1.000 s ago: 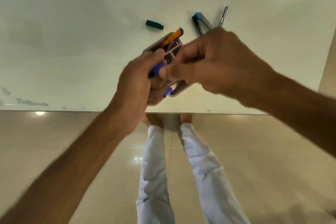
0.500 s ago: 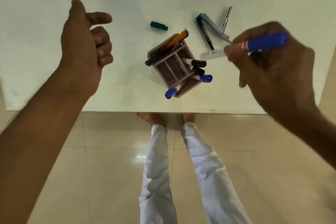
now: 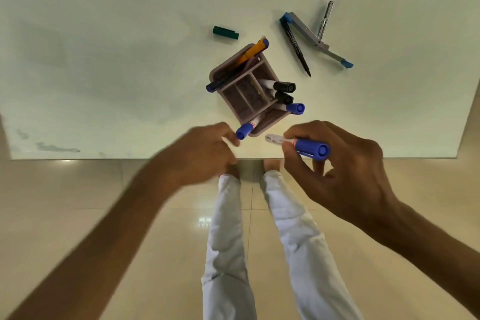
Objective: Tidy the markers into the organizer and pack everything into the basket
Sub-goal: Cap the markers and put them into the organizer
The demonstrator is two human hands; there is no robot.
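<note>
Lying loose on the white table: a green cap, a black pen, a grey-blue tool. Right hand pinching a blue-capped marker beside the organizer; left hand blurring, grip unclear. Standing in the organizer: several markers.

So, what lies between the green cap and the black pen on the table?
In the head view, only bare white table lies between the green cap and the black pen; the organizer stands nearer the person, below that stretch.
</note>
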